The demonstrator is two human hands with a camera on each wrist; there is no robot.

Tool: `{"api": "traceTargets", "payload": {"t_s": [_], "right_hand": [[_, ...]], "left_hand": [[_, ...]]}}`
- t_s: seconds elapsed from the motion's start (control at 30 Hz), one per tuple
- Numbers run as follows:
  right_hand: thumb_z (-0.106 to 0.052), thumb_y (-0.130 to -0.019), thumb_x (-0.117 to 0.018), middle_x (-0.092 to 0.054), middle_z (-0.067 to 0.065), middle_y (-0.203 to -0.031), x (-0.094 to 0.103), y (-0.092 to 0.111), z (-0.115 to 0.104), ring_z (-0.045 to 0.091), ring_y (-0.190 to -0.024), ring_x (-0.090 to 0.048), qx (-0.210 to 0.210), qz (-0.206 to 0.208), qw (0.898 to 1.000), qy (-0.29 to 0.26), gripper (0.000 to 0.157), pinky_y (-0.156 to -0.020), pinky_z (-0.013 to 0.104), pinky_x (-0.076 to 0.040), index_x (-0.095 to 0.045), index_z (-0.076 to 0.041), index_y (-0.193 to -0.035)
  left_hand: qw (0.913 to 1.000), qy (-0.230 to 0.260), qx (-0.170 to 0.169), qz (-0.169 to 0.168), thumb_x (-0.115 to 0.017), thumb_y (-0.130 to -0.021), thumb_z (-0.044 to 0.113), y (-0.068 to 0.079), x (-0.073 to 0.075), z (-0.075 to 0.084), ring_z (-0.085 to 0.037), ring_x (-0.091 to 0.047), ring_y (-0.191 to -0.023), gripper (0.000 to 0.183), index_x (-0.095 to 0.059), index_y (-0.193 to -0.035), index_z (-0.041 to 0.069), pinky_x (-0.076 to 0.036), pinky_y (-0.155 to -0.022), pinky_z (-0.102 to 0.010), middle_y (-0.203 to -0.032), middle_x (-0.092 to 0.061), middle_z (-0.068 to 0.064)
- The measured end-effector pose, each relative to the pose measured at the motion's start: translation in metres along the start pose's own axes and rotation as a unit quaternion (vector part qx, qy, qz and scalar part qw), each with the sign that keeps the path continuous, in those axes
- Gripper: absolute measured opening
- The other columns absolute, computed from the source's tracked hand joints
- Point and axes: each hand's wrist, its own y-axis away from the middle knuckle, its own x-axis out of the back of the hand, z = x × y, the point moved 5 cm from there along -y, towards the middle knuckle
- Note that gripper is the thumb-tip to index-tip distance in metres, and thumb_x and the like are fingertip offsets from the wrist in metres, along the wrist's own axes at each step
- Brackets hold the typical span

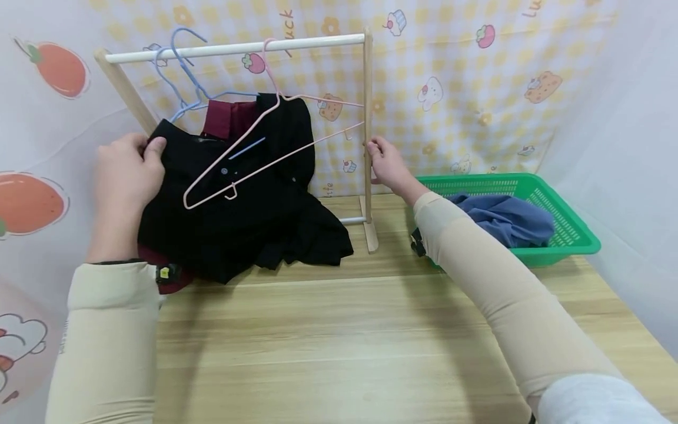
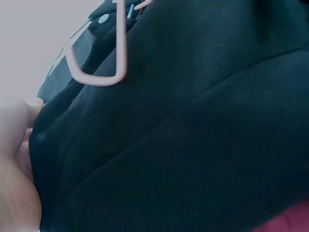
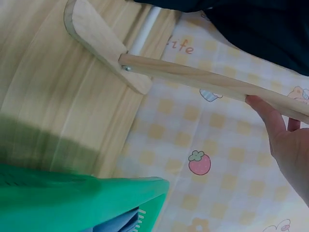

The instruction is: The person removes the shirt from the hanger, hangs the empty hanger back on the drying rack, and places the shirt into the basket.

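My left hand (image 1: pixel 129 171) pinches the upper left edge of a black garment (image 1: pixel 196 235) with a button on it, between thumb and fingers. The garment hangs at a small clothes rack, its lower part down by the table. A pink hanger (image 1: pixel 186 197) hangs from the rail in front of it, bare. Two blue hangers (image 1: pixel 188 73) are hooked on the rail farther left, partly covered by cloth. Behind the black cloth shows a dark red garment (image 1: pixel 217 118). My right hand (image 1: pixel 389 165) holds the rack's right wooden post (image 3: pixel 193 75) between thumb and fingers.
A green basket (image 1: pixel 574 241) with a crumpled blue cloth (image 1: pixel 503 218) stands on the table at the right, partly behind my right forearm. The rack's wooden foot (image 1: pixel 371 235) rests on the wood-grain table (image 1: pixel 328 347). A patterned curtain (image 1: pixel 477 88) hangs behind the rack.
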Motion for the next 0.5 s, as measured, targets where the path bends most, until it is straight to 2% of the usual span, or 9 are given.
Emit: {"api": "traceTargets", "payload": {"t_s": [0.13, 0.27, 0.37, 0.5], "right_hand": [[-0.038, -0.116, -0.034, -0.053, 0.015, -0.134, -0.001, -0.001, 0.003, 0.028, -0.107, -0.055, 0.003, 0.01, 1.0, 0.01, 0.043, -0.096, 0.055, -0.063, -0.05, -0.014, -0.148], [-0.038, -0.116, -0.034, -0.055, 0.018, -0.137, -0.001, -0.001, 0.002, 0.035, -0.119, -0.059, 0.006, 0.019, 1.0, 0.016, 0.042, -0.095, 0.055, -0.063, -0.052, -0.013, -0.145], [-0.038, -0.116, -0.035, -0.055, 0.019, -0.135, -0.002, -0.002, 0.0, 0.038, -0.125, -0.06, 0.011, 0.025, 0.999, 0.02, 0.04, -0.094, 0.056, -0.063, -0.053, -0.013, -0.143], [-0.038, -0.116, -0.035, -0.056, 0.019, -0.132, -0.002, -0.001, 0.002, 0.037, -0.124, -0.061, 0.009, 0.029, 0.999, 0.02, 0.04, -0.094, 0.054, -0.063, -0.054, -0.015, -0.143]], "left_hand": [[0.9999, 0.0, 0.014, -0.001, -0.042, -0.111, 0.043, 0.0, 0.01, -0.005, -0.044, -0.054, -0.095, 0.056, -0.066, -0.101, -0.007, -0.032, -0.068, -0.043, -0.089, -0.061, -0.033], [0.9998, 0.006, 0.019, 0.0, -0.043, -0.111, 0.043, 0.011, 0.013, -0.013, -0.033, -0.048, -0.086, 0.056, -0.065, -0.098, -0.007, -0.032, -0.066, -0.038, -0.078, -0.057, -0.026], [0.9996, 0.011, 0.024, -0.003, -0.043, -0.111, 0.044, 0.022, 0.011, -0.023, -0.032, -0.047, -0.086, 0.057, -0.066, -0.1, -0.007, -0.032, -0.067, -0.036, -0.082, -0.06, -0.028], [0.9991, 0.016, 0.033, -0.024, -0.041, -0.111, 0.045, 0.041, 0.001, -0.036, -0.034, -0.049, -0.09, 0.056, -0.065, -0.106, -0.005, -0.034, -0.069, -0.036, -0.096, -0.064, -0.032]]}}
